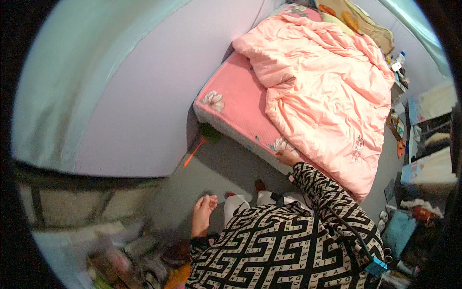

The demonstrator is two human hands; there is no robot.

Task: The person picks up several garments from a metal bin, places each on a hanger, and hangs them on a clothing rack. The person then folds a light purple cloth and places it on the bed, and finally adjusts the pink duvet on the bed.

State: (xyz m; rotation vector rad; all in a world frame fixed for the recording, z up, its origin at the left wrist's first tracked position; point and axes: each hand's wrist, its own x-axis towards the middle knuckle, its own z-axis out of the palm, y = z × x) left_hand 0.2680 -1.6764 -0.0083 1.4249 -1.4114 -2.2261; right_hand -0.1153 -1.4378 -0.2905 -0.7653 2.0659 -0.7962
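Observation:
My right hand (287, 158) is at the near edge of the bed, beside a white printed flower on the pink mattress cover (238, 97). Its fingers touch the edge, but whether they pinch the fabric I cannot tell. A rumpled pink quilt (325, 79) covers the right part of the bed and hangs over that side, close to my right forearm. My left hand (204, 213) hangs free over the grey floor, palm up with loosely bent fingers, holding nothing.
An orange-handled broom (202, 144) rests on the floor by the bed's left corner, against the pale wall (137, 108). Cluttered shelves (429, 141) line the right side. Pillows (337, 21) lie at the head end. Blurred piled items (126, 260) sit at lower left.

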